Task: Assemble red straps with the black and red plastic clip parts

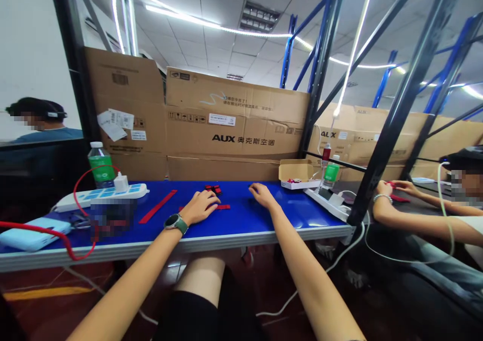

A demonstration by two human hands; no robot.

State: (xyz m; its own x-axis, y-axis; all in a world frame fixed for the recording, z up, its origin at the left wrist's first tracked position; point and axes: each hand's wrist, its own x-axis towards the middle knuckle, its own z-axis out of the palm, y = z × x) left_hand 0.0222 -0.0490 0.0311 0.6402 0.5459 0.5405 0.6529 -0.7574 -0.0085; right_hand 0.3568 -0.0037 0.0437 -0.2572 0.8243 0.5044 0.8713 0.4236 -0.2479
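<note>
My left hand (199, 207) lies palm down on the blue workbench (302, 212), over a flat red strip (223, 207). Its fingertips reach a small heap of red and black pieces (213, 189), and I see no grip on anything. A longer red strip (157, 206) lies apart to its left. My right hand (262, 195) rests palm down on the bare blue surface, fingers apart and holding nothing. A watch circles my left wrist.
A white power strip (100, 198), green-labelled bottle (101, 165), red cable (45, 229) and pale blue power bank (33, 234) crowd the left. An open cardboard box (296, 174) and second power strip (326, 203) stand right. A co-worker's hands (394, 189) work beyond a black rack post (392, 119).
</note>
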